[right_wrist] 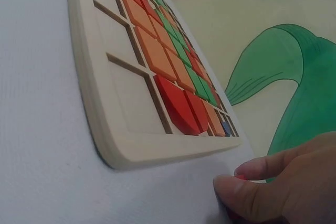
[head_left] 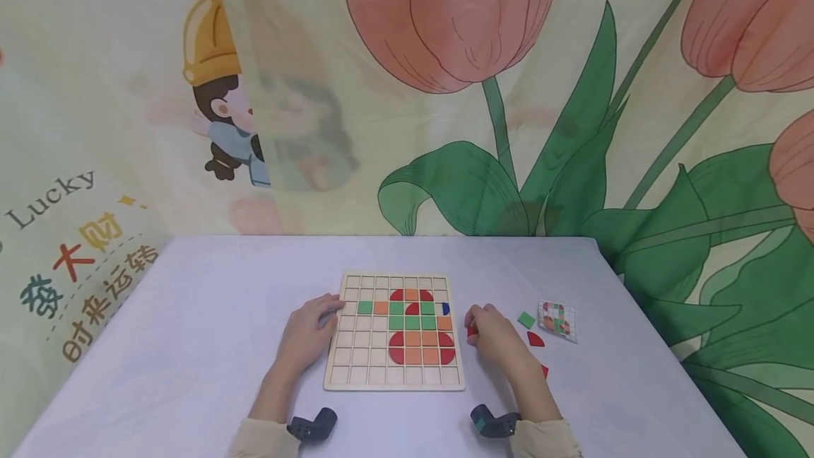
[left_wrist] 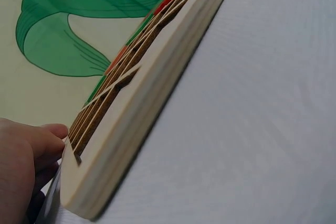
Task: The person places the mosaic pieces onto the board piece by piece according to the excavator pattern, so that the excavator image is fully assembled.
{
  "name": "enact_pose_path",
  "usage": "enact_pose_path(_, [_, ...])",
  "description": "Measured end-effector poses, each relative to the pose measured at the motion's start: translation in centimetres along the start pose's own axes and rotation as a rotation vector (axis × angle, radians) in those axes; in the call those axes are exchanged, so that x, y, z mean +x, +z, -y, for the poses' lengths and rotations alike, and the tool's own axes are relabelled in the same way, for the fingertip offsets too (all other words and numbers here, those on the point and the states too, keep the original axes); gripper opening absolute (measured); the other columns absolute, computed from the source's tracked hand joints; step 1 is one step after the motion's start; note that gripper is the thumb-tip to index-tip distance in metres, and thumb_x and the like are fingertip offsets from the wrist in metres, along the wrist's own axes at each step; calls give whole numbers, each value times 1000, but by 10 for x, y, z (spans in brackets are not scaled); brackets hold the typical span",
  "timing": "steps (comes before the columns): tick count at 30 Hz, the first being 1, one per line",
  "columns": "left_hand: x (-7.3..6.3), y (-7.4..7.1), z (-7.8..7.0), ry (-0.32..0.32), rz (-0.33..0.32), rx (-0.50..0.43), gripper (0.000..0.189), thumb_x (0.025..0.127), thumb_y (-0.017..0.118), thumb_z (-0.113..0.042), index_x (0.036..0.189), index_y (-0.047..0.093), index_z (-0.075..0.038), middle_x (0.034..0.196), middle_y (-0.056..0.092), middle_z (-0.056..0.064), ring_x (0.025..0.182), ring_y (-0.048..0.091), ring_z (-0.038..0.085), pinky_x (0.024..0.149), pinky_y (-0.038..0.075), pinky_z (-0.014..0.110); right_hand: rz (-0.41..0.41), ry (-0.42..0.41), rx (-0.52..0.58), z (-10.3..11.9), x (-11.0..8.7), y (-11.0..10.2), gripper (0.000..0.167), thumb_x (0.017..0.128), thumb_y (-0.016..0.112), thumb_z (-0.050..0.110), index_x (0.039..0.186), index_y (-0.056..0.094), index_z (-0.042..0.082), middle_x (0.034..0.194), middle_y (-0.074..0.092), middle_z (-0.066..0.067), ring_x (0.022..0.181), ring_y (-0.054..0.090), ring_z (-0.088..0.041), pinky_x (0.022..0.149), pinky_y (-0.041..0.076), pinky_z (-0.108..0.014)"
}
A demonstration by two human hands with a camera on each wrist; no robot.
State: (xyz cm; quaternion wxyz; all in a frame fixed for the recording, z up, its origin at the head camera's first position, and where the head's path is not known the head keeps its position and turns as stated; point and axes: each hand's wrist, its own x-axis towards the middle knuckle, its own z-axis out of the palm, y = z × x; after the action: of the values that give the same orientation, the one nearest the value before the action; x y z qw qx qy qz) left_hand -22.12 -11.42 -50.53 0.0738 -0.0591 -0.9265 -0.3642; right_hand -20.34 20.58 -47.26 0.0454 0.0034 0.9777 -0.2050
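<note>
A wooden grid board (head_left: pixel 361 338) lies on the table, its right part filled with red, orange and green pieces. My left hand (head_left: pixel 308 328) rests at its left edge, fingertips touching the rim; in the left wrist view the fingers (left_wrist: pixel 39 142) are at the board's corner. Right of the board, low over the table, my right hand (head_left: pixel 496 334) pinches a red piece (head_left: pixel 471 331) between thumb and fingers. Most of that piece is covered by the fingers in the right wrist view. A dark blue piece (head_left: pixel 446 309) sits near the board's right edge.
Beyond the right hand lie a green square (head_left: pixel 526 319), a red quarter-round piece (head_left: pixel 536 339) and a small pattern card (head_left: pixel 557 320). Another red piece (head_left: pixel 545 371) shows partly behind the right wrist. A printed cloth hangs behind the white table (head_left: pixel 210 324).
</note>
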Motion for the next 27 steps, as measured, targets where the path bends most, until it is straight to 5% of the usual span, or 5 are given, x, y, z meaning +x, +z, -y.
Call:
enact_pose_path(9, [1, 0, 0, -2, 19, 5, 30, 92, 55, -18, 121, 64, -13, 138, 55, 7, 134, 44, 29, 114, 30, 52, 20, -9, 81, -3, 0, -4, 27, 79, 75, 7, 99, 58, 12, 83, 61, -3, 76, 53, -15, 74, 58, -32])
enact_pose_path(13, [1, 0, 1, 6, 18, 5, 30, 92, 55, -18, 121, 64, -13, 137, 55, 7, 134, 44, 29, 114, 30, 52, -29, -16, 90, -3, 0, -5, 25, 81, 73, 8, 105, 66, 14, 89, 63, -4, 81, 55, -16, 79, 59, -35])
enact_pose_path(20, [1, 1, 0, 6, 12, 5, 30, 92, 55, -18, 121, 64, -14, 138, 55, 8, 134, 44, 29, 114, 30, 52, -147, -16, 128, 4, 3, -7, 13, 81, 75, 12, 93, 71, 14, 87, 67, -1, 77, 56, -14, 76, 58, -31])
enact_pose_path(27, [1, 0, -1, -3, 11, 10, 30, 92, 55, -16, 121, 64, -13, 139, 54, 9, 135, 43, 30, 114, 28, 54, -221, -76, 226, 35, 4, -5, 22, 82, 73, 8, 103, 68, 13, 89, 64, -3, 77, 55, -14, 71, 59, -27])
